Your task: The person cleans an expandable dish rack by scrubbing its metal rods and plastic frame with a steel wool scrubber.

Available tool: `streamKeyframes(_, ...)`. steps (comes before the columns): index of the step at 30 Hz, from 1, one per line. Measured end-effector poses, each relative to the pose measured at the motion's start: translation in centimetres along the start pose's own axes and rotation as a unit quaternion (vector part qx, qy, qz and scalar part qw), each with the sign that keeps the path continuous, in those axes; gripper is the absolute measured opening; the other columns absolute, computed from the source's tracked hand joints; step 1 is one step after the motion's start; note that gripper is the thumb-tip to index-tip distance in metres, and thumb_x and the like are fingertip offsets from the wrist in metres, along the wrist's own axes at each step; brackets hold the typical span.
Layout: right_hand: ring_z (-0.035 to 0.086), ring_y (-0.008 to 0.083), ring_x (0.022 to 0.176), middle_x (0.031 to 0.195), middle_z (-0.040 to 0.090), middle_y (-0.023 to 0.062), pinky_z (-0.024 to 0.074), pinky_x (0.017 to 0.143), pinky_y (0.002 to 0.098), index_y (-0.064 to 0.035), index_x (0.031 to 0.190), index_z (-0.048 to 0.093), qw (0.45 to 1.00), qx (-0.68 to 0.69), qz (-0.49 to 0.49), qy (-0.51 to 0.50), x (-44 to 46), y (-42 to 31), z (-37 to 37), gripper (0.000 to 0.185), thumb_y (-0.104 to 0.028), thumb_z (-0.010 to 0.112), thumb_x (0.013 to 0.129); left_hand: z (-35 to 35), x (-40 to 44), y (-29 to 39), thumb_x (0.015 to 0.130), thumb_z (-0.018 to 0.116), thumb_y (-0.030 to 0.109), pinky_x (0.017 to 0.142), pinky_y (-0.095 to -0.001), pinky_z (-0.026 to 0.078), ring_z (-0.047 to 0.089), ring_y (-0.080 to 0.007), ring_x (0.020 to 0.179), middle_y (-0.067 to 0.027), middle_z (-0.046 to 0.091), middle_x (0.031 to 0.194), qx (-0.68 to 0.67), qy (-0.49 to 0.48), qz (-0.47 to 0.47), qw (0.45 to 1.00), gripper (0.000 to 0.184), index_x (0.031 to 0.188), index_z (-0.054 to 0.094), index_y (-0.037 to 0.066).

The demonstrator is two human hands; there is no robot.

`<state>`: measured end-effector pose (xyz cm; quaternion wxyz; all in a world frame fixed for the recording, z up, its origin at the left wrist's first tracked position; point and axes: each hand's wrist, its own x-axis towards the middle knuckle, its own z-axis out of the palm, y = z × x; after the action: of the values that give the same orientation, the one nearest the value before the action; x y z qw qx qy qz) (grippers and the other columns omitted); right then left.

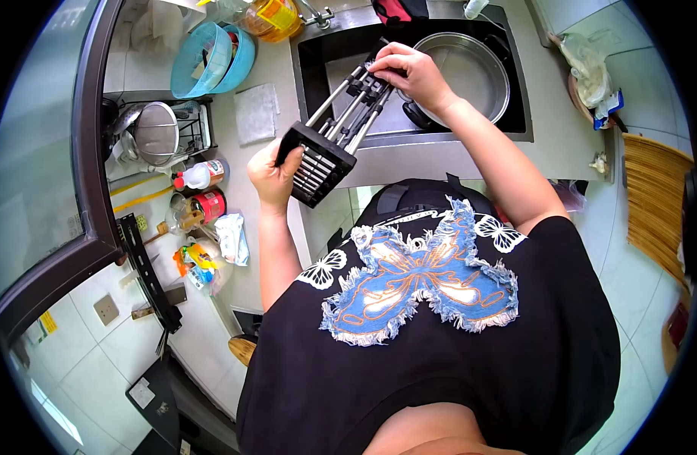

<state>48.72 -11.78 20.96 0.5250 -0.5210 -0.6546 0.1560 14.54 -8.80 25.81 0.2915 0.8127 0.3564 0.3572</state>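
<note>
So I was standing in this kitchen and the person had a black rack (326,148) with silver rods, held up at a slant in front of the sink (470,138). Its far end was over the left part of the sink, and the slatted end came down nearer and to the left, about at the counter's near edge.

Left hand (270,173) was clamped on that slatted end, thumb across the face of it. Right hand (415,74) was up at the far end, fingertips bunched together and touching it. Honestly couldn't tell if those fingers had a proper hold or were just pressed there.

A big metal pot (470,76) sat in the right side of the sink, just beside the right wrist. Left of the sink was a folded grey cloth (256,114) lying flat on the counter (409,161), with light-blue baskets (183,57) farther back and a bottle of yellow liquid (276,21) near the tap (318,17). Way over left: a round strainer (156,130), then, nearer, a red-capped bottle (200,176) and a red-labelled jar (210,205). Black shirt (546,303) had a huge denim butterfly (420,262) on it, btw.
</note>
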Motion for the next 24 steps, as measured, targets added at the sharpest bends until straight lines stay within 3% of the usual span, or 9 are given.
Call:
streamKeyframes(3,0.07,0.0236,0.086,0.092,0.07,0.0067,0.0573,0.079,0.0316,-0.006,0.097,0.077,0.994,-0.081,0.047,-0.06,0.4,1.9,-1.1,0.01,-0.008,0.078,0.086,-0.2,0.1,0.0,0.087,0.082,0.024,0.062,-0.0305,0.049,0.061,-0.0193,0.062,-0.0074,0.065,0.071,0.021,-0.02,0.003,1.0,0.026,0.099,0.076,0.002)
streamKeyframes(5,0.07,0.0238,0.085,0.091,0.07,0.0069,0.0576,0.078,0.0317,-0.0056,0.096,0.077,0.997,-0.058,0.056,-0.02,0.5,1.7,-1.2,0.01,-0.007,0.078,0.086,0.3,0.2,-0.1,0.087,0.082,0.022,0.06,-0.0315,0.047,0.058,-0.0199,0.06,-0.0077,0.063,0.07,0.001,0.037,0.038,0.999,0.024,0.097,0.075,0.001)
streamKeyframes(9,0.07,0.0209,0.088,0.097,0.071,0.0066,0.0572,0.08,0.0292,-0.003,0.097,0.076,0.999,0.002,-0.039,-0.008,0.9,-0.2,-0.1,0.011,-0.003,0.076,0.086,0.0,0.3,0.5,0.087,0.082,0.02,0.061,-0.0315,0.048,0.062,-0.0214,0.062,-0.0086,0.063,0.07,0.023,0.006,0.021,0.999,0.022,0.096,0.074,0.001)
streamKeyframes(11,0.07,0.021,0.087,0.096,0.072,0.007,0.0572,0.079,0.029,-0.0033,0.097,0.076,0.993,-0.089,0.03,-0.067,0.9,1.9,-0.6,0.011,-0.002,0.076,0.086,0.1,0.5,1.1,0.085,0.083,0.019,0.061,-0.0309,0.048,0.061,-0.0221,0.061,-0.0085,0.064,0.071,0.009,-0.005,0.044,0.999,0.022,0.09,0.072,0.001)
streamKeyframes(15,0.071,0.0215,0.086,0.095,0.071,0.0076,0.0567,0.079,0.0293,-0.003,0.096,0.075,0.999,0.027,0.024,0.016,1.3,-0.1,-0.3,0.009,-0.002,0.075,0.087,0.1,0.6,1.1,0.083,0.083,0.017,0.06,-0.0312,0.049,0.063,-0.022,0.061,-0.0089,0.065,0.071,0.015,0.002,0.04,0.999,0.021,0.089,0.072,0.001)
streamKeyframes(17,0.07,0.0221,0.086,0.093,0.071,0.0076,0.0561,0.079,0.0303,-0.0026,0.097,0.074,0.999,-0.008,-0.02,-0.025,1.5,-0.5,0.5,0.011,-0.004,0.077,0.086,0.0,0.2,1.1,0.083,0.083,0.016,0.06,-0.0313,0.049,0.063,-0.0223,0.061,-0.0092,0.065,0.071,0.012,-0.005,0.026,1.0,0.02,0.089,0.072,0.001)
streamKeyframes(21,0.07,0.0218,0.085,0.091,0.071,0.0076,0.0564,0.079,0.0305,-0.0026,0.097,0.075,0.997,-0.061,0.007,-0.051,2.1,2.2,0.1,0.012,-0.003,0.077,0.086,0.7,0.4,1.7,0.08,0.083,0.011,0.059,-0.0312,0.049,0.062,-0.0227,0.059,-0.0095,0.066,0.072,0.041,-0.005,0.083,0.996,0.018,0.089,0.072,0.001)
streamKeyframes(23,0.071,0.0242,0.085,0.091,0.072,0.0079,0.0574,0.078,0.0318,-0.0056,0.095,0.076,0.999,-0.004,0.037,0.004,2.0,0.9,-0.6,0.012,-0.005,0.078,0.084,0.3,0.1,1.2,0.08,0.083,0.011,0.059,-0.0314,0.049,0.063,-0.0224,0.06,-0.0095,0.067,0.072,0.049,0.008,0.063,0.997,0.017,0.089,0.072,0.001)
streamKeyframes(24,0.071,0.0201,0.085,0.092,0.072,0.0071,0.0567,0.078,0.0287,-0.0012,0.096,0.075,0.998,0.052,0.037,-0.014,1.9,0.3,-0.3,0.011,-0.002,0.078,0.085,0.3,-0.1,1.2,0.079,0.083,0.011,0.059,-0.0316,0.049,0.064,-0.0221,0.06,-0.0093,0.067,0.072,0.035,0.009,0.035,0.999,0.018,0.089,0.072,0.001)
